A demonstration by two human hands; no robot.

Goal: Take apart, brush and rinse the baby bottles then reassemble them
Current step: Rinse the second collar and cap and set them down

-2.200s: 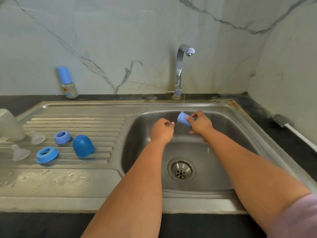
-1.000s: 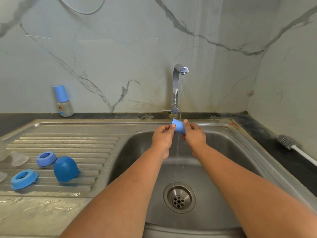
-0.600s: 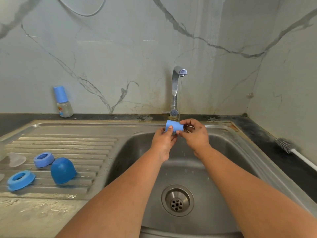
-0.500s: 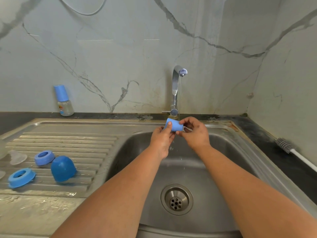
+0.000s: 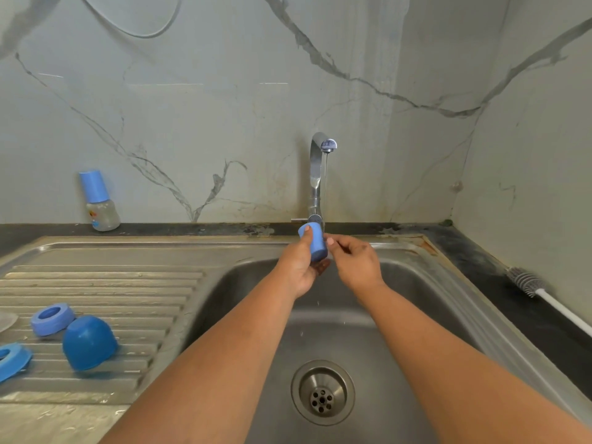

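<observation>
the left hand (image 5: 299, 267) is gripping a small, smooth, light blue plastic cap (image 5: 315, 243), thumb lying along its side and fingers curling under it, just below the curved chrome tap (image 5: 317, 174), where a thin stream of water is running. the right hand (image 5: 355, 262) is sitting just right of the cap, fingers loosely curled, fingertips near its rim; i cannot tell whether they are touching. left of the tap, a rounded darker blue dome cap (image 5: 88, 342) and two flat blue rings (image 5: 51, 318) (image 5: 12, 360) are lying on the ribbed steel drainboard (image 5: 128, 290).
</observation>
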